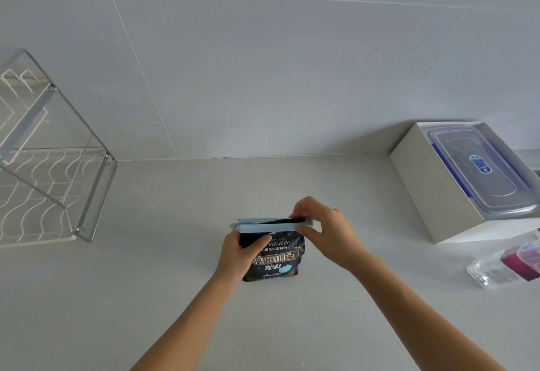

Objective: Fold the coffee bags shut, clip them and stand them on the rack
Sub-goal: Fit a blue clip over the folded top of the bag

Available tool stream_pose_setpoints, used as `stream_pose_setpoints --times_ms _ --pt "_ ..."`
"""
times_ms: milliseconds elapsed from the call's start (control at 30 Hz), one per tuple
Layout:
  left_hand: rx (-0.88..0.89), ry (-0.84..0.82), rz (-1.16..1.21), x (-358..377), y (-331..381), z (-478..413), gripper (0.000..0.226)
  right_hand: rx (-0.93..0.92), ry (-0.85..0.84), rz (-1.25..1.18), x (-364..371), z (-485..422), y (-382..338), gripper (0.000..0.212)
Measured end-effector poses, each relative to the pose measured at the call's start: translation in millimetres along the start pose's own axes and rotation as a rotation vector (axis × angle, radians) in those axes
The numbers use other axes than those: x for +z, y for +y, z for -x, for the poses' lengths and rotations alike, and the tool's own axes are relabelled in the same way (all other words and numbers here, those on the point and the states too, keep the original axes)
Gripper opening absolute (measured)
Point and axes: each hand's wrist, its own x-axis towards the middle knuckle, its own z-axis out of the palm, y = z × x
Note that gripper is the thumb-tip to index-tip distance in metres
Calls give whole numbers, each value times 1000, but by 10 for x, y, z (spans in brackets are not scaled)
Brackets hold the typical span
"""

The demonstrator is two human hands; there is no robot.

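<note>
Pale-blue plastic clip (270,226), pinched at its right end between fingers (304,232) of right hand (324,232), laid across folded top of black coffee bag (273,256). Left hand (238,249) clenched on bag's upper left, thumb across the print. Bag upright on grey tabletop (175,254), centre, well apart from wire rack (87,192) at far left. Advice: fold kept flat and steadied, clip squeezed fully shut along whole length.
</note>
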Motion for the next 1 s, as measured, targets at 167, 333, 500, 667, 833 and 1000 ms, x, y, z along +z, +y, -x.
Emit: stream_pose_setpoints --times_ms 167,333,500,667,833,1000 --pt "14 -18 30 5 23 17 13 -63 -75 207 70 -54 -129 40" --pt "83 8 -44 30 37 24 17 -86 -218 366 136 -208 -281 43" --pt "43 18 57 52 65 39 30 -123 -286 450 350 -323 -442 36" --pt "23 60 74 55 40 31 10 -106 -241 435 419 -369 -445 28" --pt "5 77 94 66 11 40 11 -51 -176 377 483 -353 -408 20" --pt "12 44 113 -11 27 79 11 -15 -122 334 500 -360 -366 15"
